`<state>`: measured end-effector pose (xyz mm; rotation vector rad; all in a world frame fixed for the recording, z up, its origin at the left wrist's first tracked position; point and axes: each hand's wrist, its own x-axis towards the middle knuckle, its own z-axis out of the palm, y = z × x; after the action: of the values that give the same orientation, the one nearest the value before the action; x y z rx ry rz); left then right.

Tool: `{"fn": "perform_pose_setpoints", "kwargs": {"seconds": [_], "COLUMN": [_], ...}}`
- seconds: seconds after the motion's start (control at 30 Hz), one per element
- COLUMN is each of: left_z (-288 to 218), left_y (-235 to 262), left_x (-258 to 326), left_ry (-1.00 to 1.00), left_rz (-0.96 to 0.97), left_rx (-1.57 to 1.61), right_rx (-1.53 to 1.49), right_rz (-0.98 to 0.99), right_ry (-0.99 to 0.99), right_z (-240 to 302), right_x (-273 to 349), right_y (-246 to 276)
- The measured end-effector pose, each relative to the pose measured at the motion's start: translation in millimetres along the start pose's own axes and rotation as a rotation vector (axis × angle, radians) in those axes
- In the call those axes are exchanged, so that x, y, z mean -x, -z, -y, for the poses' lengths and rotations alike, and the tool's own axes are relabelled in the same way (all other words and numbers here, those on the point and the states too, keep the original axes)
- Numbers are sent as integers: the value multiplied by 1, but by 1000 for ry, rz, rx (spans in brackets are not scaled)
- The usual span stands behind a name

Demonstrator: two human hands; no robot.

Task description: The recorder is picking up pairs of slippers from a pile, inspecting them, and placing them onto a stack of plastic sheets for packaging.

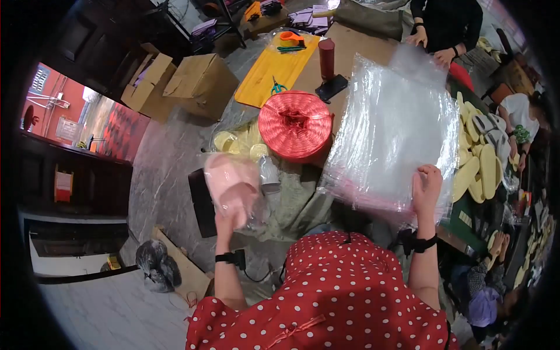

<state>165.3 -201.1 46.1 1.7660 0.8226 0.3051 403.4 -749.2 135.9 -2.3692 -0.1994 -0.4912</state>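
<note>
Here, in the head view, held at centre-left of the frame: a pale pink slipper (232, 185), blurred, wrapped in a clear bag, with the left hand (226, 221) clamped on its lower end, probably to keep the wrap from sliding off. Rested at right of centre: the right hand (427, 188), fingers curled together over the near edge of a stack of clear plastic bags (392, 131), seemingly pinning the slippery sheets flat and within reach. Sat just left of the stack, at upper centre: a red twine spool (296, 124), close at hand. Lay along the right edge: yellow slippers (482, 169), piled beside the bags. Reached in at the top right: another person's hands (431, 46), apart from the stack's far corner.
</note>
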Motion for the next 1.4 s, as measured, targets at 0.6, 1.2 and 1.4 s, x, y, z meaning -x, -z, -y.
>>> {"fn": "perform_pose_setpoints", "kwargs": {"seconds": [0.6, 1.2, 1.4], "left_z": [131, 64, -152], "left_y": [-142, -160, -207], "left_x": [-49, -53, 28], "left_ry": [847, -103, -553], "left_rz": [854, 232, -47], "left_rx": [-292, -616, -308], "right_rx": [150, -25, -69], "right_rz": [-96, -170, -442], "right_ry": [-117, 62, -309], "right_z": [13, 8, -117], "right_x": [17, 13, 35], "right_y": [-5, 72, 132]}}
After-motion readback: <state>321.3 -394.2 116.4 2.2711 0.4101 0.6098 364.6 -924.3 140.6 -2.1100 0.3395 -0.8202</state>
